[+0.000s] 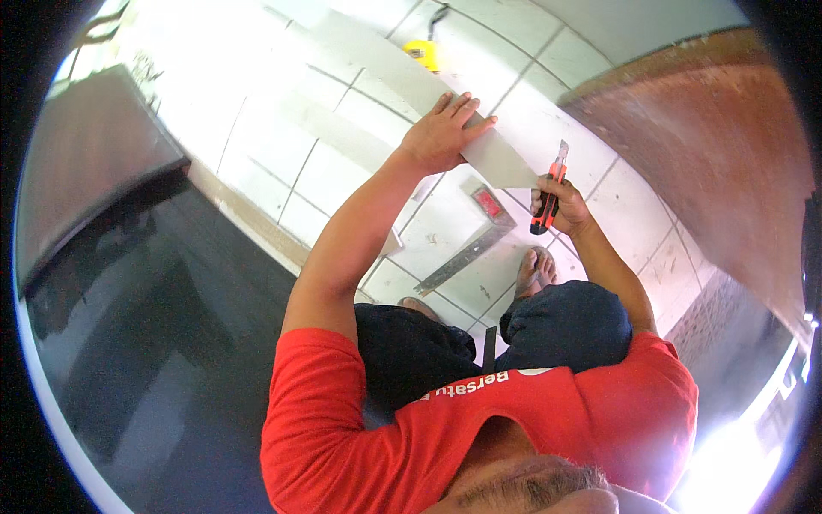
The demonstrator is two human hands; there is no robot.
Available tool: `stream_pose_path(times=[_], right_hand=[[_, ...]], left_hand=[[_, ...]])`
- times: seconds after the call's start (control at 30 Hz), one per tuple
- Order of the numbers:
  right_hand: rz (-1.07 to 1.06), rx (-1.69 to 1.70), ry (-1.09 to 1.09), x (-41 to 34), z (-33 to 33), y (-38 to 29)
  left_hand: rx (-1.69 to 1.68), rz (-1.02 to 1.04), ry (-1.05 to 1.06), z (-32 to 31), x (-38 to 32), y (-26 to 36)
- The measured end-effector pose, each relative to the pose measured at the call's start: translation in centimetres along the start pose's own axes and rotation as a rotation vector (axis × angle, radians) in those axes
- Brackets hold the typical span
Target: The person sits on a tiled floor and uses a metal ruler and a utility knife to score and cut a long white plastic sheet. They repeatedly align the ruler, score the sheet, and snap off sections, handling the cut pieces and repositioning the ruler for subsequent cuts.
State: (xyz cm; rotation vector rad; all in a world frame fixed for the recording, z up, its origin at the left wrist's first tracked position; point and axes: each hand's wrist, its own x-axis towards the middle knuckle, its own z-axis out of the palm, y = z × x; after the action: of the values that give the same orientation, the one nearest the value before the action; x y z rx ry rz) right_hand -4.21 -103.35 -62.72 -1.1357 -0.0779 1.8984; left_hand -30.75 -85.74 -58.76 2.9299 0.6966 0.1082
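A long pale grey strip of sheet material (494, 157) runs across the tiled floor, its upper left end fading into glare. Across it lies my left hand (443, 132), fingers spread over the far edge and thumb side near the close edge. At the strip's right end is my right hand (565, 202), wrapped around a red and black utility knife (548, 199). The knife's blade is out and points away from me. Some fingers of that hand are close to the strip's corner; whether they grip it I cannot tell.
A try square (465, 257) with a red inset lies before my feet. Beyond the strip is a yellow tape measure (422, 54). A brown curved panel (700, 148) stands at right; a dark glossy surface (160, 308) fills the left. White offcuts (393, 243) lie under my left arm.
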Motion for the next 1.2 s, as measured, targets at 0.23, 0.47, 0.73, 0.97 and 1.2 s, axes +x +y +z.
stream_pose_path(times=[0.23, 0.47, 0.73, 0.97, 1.2], right_hand=[[-0.16, 0.234, 0.399, -5.2, -7.1, 0.7], [-0.34, 0.245, 0.696, -10.1, -9.6, 6.0], [-0.493, 0.051, 0.903, -13.1, -8.2, 10.5], [-0.43, 0.059, 0.92, -11.9, -8.6, 13.4], [-0.322, -0.116, 1.065, -12.1, -7.7, 12.7]], left_hand=[[0.024, 0.114, -0.276, 1.5, 8.1, 3.9], [0.002, 0.128, -0.47, 4.1, 12.8, 12.9], [-0.028, 0.169, -0.649, 7.0, 15.6, 20.9], [-0.034, 0.16, -0.676, 9.4, 15.2, 24.0], [-0.055, 0.127, -0.56, 11.3, 15.3, 26.0]])
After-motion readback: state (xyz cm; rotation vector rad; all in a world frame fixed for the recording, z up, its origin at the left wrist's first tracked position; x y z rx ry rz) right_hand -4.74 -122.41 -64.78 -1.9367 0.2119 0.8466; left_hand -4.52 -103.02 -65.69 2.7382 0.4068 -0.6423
